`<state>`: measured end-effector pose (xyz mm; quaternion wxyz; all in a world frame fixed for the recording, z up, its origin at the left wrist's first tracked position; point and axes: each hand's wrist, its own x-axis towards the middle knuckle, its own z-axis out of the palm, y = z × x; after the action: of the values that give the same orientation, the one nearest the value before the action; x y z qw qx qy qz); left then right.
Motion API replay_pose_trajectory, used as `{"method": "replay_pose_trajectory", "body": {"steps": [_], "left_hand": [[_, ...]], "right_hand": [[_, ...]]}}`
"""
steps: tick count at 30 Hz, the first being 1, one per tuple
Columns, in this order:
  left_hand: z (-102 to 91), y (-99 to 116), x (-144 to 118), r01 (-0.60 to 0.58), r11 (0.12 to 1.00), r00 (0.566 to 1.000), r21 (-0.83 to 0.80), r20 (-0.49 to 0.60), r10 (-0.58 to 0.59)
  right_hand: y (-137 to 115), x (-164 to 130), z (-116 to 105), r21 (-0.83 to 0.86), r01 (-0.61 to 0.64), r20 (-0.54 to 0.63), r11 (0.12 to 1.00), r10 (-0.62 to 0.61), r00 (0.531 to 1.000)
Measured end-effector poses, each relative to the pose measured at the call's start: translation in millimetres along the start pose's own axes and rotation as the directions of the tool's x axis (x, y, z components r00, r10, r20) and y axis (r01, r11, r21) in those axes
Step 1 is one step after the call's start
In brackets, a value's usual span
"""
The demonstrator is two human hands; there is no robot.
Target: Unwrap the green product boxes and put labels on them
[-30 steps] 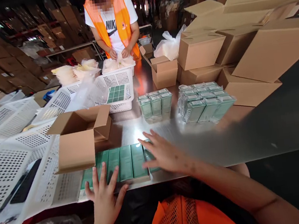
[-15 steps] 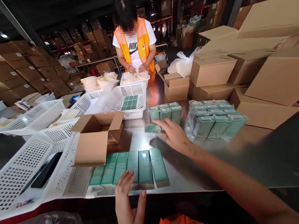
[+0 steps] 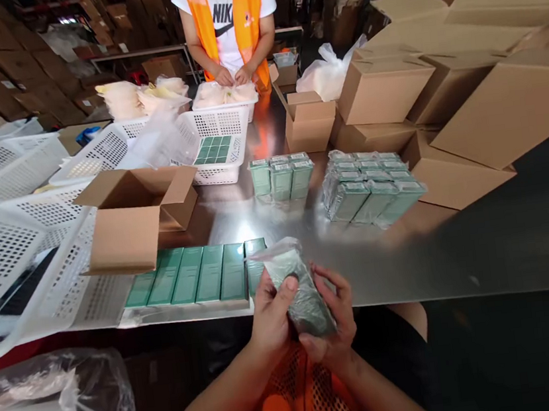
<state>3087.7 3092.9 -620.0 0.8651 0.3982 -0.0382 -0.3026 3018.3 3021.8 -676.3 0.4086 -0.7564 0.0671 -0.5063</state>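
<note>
1. The wrapped green box [image 3: 310, 298] is in both hands, above the person's lap, just off the near edge of the table [image 3: 393, 271]. It is tilted, its clear film loose and bunched at the far end.
2. The left hand [image 3: 273, 309] pinches the box, thumb laid across its upper face. The right hand [image 3: 334, 305] closes round the opposite side, thumb near the lower end; its grip presses inward against the left.
3. To handle it well, the grip should stay light enough not to dent the carton walls, one hand steadying the box while the other works the film, with the loose end kept clear of the thumbs. Bringing it over the table would probably guard against a drop.
4. A row of green boxes [image 3: 184, 276] lies side by side at the near edge, beside the open carton [image 3: 123, 241], whose inside is too shadowed to read.
5. The left basket [image 3: 78, 293] holds a dark, flat object [image 3: 28, 283].
6. The middle basket [image 3: 235, 137] holds a block of green boxes [image 3: 214, 150].
7. The far basket [image 3: 225, 107], at a co-worker's hands [image 3: 233, 76], holds pale bagged goods [image 3: 221, 93].
</note>
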Motion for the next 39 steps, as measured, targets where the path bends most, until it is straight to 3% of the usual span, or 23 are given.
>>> {"method": "replay_pose_trajectory", "body": {"steps": [3, 5, 8, 11, 14, 17, 22, 26, 28, 31, 33, 37, 39], "left_hand": [[-6.0, -9.4, -9.0, 0.061, 0.997, 0.997, 0.040, -0.059, -0.058], [-10.4, -14.8, -16.3, 0.098, 0.992, 0.990, 0.074, -0.106, -0.090], [-14.9, -20.6, -25.7, 0.141, 0.983, 0.988, 0.117, -0.086, -0.132], [-16.4, -17.1, -24.4, 0.038, 0.991, 0.997, 0.130, -0.071, -0.029], [-14.5, -9.1, -16.6, -0.103, 0.991, 0.992, 0.090, -0.070, 0.109], [-10.8, -11.0, -18.9, -0.077, 0.992, 0.996, 0.102, -0.024, 0.080], [-13.3, -21.6, -34.6, 0.025, 0.997, 0.999, 0.068, -0.025, -0.023], [-23.6, -7.1, -25.9, -0.126, 0.992, 0.991, 0.030, -0.038, 0.127], [-25.3, -2.1, -22.1, -0.197, 0.979, 0.980, 0.050, 0.031, 0.196], [-20.4, -8.5, -27.6, -0.153, 0.981, 0.974, 0.121, 0.187, 0.129], [-15.6, -17.9, -35.2, -0.097, 0.983, 0.974, 0.157, 0.217, 0.061], [-16.8, -24.6, -40.6, 0.031, 0.985, 0.991, 0.171, 0.121, -0.053], [-24.0, -20.3, -37.5, 0.063, 0.973, 0.992, 0.222, 0.090, -0.085]], "right_hand": [[-1.9, 1.5, -8.3, -0.085, 0.089, 0.005, 0.992, -0.088, 0.996], [-3.4, -1.2, -10.8, -0.115, 0.085, -0.057, 0.990, -0.092, 0.994], [-3.2, -8.6, -9.9, -0.119, 0.057, -0.161, 0.991, -0.076, 0.984], [-1.4, -12.2, -7.7, -0.089, -0.002, -0.189, 0.996, -0.015, 0.982], [-0.1, -9.0, -5.8, 0.008, 0.024, -0.185, 1.000, -0.022, 0.983], [0.2, -3.9, -4.9, 0.121, 0.069, -0.187, 0.990, -0.045, 0.981], [0.2, -2.6, -10.3, 0.101, 0.126, -0.276, 0.987, -0.094, 0.957], [-1.9, -4.6, -16.4, 0.137, 0.048, -0.177, 0.989, -0.023, 0.984], [-4.3, -4.8, -16.7, 0.098, 0.016, -0.139, 0.995, -0.002, 0.990], [-7.5, -4.3, -13.3, -0.003, 0.010, -0.155, 1.000, -0.011, 0.988], [-7.1, -4.3, -10.9, -0.046, -0.006, -0.193, 0.999, -0.003, 0.981], [0.8, -3.4, -17.2, -0.021, 0.008, -0.156, 1.000, -0.011, 0.988], [3.2, 1.9, -27.7, 0.073, -0.077, -0.058, 0.994, 0.081, 0.995]]}}
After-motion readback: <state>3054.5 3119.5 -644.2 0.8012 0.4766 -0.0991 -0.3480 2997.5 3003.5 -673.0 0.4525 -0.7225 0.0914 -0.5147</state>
